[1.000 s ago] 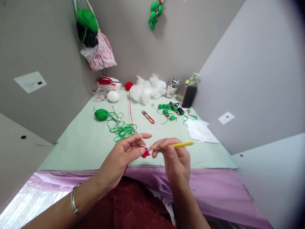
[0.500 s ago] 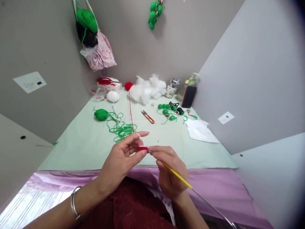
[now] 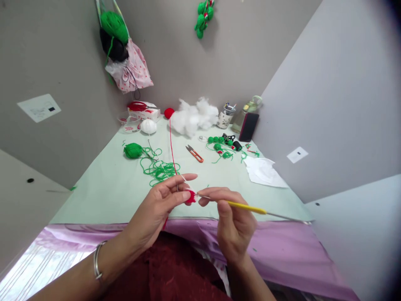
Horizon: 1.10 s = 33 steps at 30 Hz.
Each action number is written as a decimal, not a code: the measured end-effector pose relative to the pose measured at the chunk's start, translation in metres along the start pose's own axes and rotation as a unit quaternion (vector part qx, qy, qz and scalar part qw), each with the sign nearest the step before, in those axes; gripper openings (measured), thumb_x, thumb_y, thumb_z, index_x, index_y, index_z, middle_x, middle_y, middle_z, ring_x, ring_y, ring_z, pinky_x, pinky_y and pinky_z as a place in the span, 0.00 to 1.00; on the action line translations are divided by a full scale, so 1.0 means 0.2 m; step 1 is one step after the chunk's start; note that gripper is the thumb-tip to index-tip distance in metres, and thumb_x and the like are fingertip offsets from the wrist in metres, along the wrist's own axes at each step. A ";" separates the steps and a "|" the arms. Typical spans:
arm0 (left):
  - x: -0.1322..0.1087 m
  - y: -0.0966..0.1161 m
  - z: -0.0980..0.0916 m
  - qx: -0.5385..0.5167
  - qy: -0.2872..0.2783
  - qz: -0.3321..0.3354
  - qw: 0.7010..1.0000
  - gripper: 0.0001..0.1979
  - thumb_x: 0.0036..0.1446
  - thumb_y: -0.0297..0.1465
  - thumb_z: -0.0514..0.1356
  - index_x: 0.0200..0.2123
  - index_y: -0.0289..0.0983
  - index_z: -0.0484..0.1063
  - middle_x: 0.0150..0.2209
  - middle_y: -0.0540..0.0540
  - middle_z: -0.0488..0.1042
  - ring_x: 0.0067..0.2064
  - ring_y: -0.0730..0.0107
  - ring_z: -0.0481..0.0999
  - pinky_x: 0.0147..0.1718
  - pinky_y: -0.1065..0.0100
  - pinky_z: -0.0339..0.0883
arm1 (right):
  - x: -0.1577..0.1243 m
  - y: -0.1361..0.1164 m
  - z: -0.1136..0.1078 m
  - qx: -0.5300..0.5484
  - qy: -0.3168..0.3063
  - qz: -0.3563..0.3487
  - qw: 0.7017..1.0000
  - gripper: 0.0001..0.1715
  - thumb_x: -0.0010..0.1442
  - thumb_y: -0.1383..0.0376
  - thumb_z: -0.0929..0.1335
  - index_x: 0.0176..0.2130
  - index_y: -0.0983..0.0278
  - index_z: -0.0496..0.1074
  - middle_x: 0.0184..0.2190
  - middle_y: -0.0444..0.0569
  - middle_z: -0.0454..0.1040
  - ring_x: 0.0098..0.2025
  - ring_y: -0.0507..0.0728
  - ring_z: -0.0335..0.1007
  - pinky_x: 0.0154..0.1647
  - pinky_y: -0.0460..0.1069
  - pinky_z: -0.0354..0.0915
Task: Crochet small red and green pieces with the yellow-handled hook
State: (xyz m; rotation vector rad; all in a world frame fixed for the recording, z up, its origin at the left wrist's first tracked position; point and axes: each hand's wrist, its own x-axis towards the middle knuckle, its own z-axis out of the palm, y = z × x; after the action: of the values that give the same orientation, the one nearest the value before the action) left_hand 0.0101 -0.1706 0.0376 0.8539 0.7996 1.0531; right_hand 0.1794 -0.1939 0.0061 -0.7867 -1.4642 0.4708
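A small red and white crocheted piece [image 3: 191,196] is pinched between the thumb and fingers of my left hand [image 3: 166,198]. White yarn runs over my left index finger. A red strand [image 3: 172,146] stretches from a red yarn ball [image 3: 169,113] at the back down to my left hand. My right hand [image 3: 236,221] grips a crochet hook [image 3: 247,207] with a yellow handle. The hook's tip meets the right edge of the crocheted piece, and its metal rear end points right.
Loose green yarn [image 3: 159,169] and a green ball [image 3: 133,150] lie left, orange snips [image 3: 194,154] mid-table. White stuffing [image 3: 194,118], a pen cup [image 3: 226,116] and a phone [image 3: 249,127] stand behind. Small green balls [image 3: 217,146] and white paper [image 3: 265,171] are on the right.
The hook has swung from a steep slant to nearly level as my right hand turned and shifted slightly right. The crocheted piece is tilted differently, showing more of its red face.
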 end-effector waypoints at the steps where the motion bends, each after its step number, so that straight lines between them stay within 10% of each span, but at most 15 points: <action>1: 0.00 0.00 0.00 0.002 0.000 0.002 1.000 0.16 0.56 0.34 0.73 0.49 0.44 0.85 0.34 0.51 0.75 0.39 0.68 0.73 0.47 0.65 0.65 | 0.00 0.00 0.00 0.022 0.010 0.021 1.000 0.13 0.75 0.68 0.63 0.47 0.59 0.78 0.40 0.49 0.83 0.35 0.56 0.80 0.39 0.54 0.76; 9: 0.00 -0.04 -0.02 0.030 -0.006 0.030 0.999 0.16 0.58 0.35 0.73 0.50 0.48 0.85 0.37 0.51 0.74 0.43 0.69 0.73 0.49 0.67 0.66 | 0.01 0.00 -0.01 0.035 -0.010 0.006 0.999 0.12 0.75 0.68 0.64 0.46 0.59 0.77 0.39 0.49 0.83 0.40 0.57 0.80 0.41 0.55 0.77; 18: -0.01 -0.06 0.00 0.061 0.020 0.095 0.993 0.21 0.57 0.33 0.74 0.54 0.48 0.82 0.35 0.53 0.74 0.40 0.70 0.74 0.46 0.68 0.68 | -0.05 0.03 0.00 -0.225 -0.077 -0.193 0.952 0.22 0.71 0.74 0.65 0.60 0.60 0.73 0.49 0.56 0.81 0.49 0.59 0.80 0.46 0.54 0.80; 25: -0.01 -0.06 0.02 -0.082 -0.037 -0.044 0.995 0.28 0.54 0.35 0.76 0.59 0.42 0.79 0.35 0.51 0.75 0.39 0.71 0.73 0.42 0.69 0.65 | -0.09 0.07 0.00 -0.273 -0.073 -0.213 0.935 0.31 0.70 0.75 0.68 0.68 0.57 0.69 0.52 0.53 0.78 0.53 0.61 0.78 0.49 0.54 0.80; 33: -0.01 -0.08 0.03 -0.053 -0.014 0.000 0.998 0.20 0.63 0.40 0.70 0.57 0.46 0.80 0.32 0.53 0.71 0.35 0.76 0.67 0.40 0.73 0.63 | -0.09 0.10 0.00 -0.245 -0.053 -0.242 0.937 0.29 0.69 0.76 0.68 0.66 0.61 0.72 0.51 0.57 0.79 0.53 0.62 0.79 0.48 0.54 0.81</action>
State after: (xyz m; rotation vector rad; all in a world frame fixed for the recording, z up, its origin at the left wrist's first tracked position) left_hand 0.0203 -0.1777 0.0262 0.7772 0.7136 1.0719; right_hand 0.1808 -0.1941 -0.0211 -0.7530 -1.8372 -0.2445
